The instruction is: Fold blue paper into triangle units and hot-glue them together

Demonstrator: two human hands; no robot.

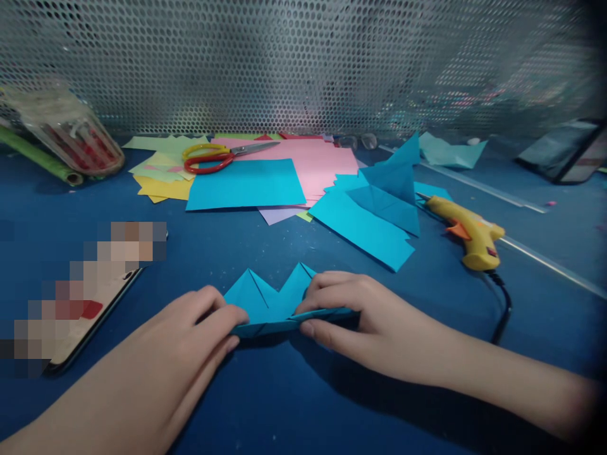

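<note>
A folded sheet of blue paper (pixel 258 300) lies between my hands near the front of the blue table. Two pointed peaks stand up along its far side, with crease lines on them, and a folded strip runs along its near edge. My left hand (pixel 194 335) is closed on the paper's left end, thumb below and fingers on top. At the right end, my right hand (pixel 358 309) pinches the near fold between thumb and fingers. The fingers hide both ends of the paper.
Scissors (pixel 220 157) rest on coloured paper sheets (pixel 327 161) at the back. A folded blue paper boat (pixel 393 196) sits on blue sheets. At right lies a yellow glue gun (pixel 467 230) with its cord. A phone (pixel 90 309) is left; a jar (pixel 76 129) is behind.
</note>
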